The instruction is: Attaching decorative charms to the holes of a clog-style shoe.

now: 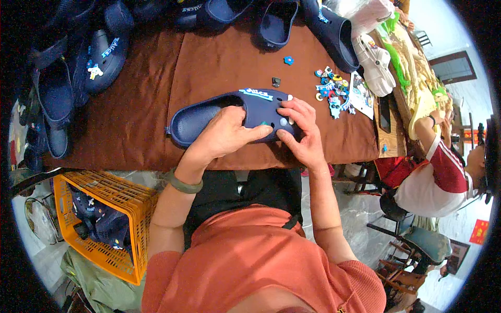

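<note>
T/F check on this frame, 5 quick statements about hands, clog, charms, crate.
1. Both hands are on the navy clog. True: the left hand grips its side and the right hand presses on its toe.
2. The clog lies on a bare white table. False: it lies on a brown cloth.
3. A pile of small coloured charms lies to the right of the clog. True.
4. The orange crate sits on the tabletop. False: it is down beside the table, at the person's left, with dark clogs in it.
5. The left wrist is bare. False: it wears a green band.
</note>
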A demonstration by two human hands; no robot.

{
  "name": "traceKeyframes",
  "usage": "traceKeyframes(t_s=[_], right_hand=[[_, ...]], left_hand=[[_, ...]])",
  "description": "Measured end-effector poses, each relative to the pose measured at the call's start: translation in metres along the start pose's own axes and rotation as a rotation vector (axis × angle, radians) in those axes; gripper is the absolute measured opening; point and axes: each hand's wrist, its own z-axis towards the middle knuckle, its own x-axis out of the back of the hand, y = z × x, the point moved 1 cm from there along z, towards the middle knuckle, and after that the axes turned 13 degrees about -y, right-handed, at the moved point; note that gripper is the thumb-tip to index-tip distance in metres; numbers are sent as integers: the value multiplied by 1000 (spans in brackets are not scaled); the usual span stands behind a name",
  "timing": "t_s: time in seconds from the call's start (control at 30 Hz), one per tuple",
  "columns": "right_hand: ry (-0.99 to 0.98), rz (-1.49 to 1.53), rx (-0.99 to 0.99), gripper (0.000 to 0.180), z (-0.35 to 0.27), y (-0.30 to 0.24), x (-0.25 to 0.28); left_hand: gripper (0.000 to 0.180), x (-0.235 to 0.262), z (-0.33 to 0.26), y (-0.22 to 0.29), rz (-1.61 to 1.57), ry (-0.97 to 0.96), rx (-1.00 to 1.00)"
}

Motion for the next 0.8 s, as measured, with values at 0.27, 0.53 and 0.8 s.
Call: traceKeyframes(t_s=[0.27, 0.53, 0.8], right_hand=[[-41, 52, -50, 33, 8, 0, 3], [163, 99, -74, 18, 6, 1, -15], [227, 34, -1, 11, 5, 2, -20]], left_hand=[[25, 3, -3, 2, 50, -41, 162], [28, -2, 0, -7, -4, 39, 5], [25, -3, 0, -4, -7, 50, 19]])
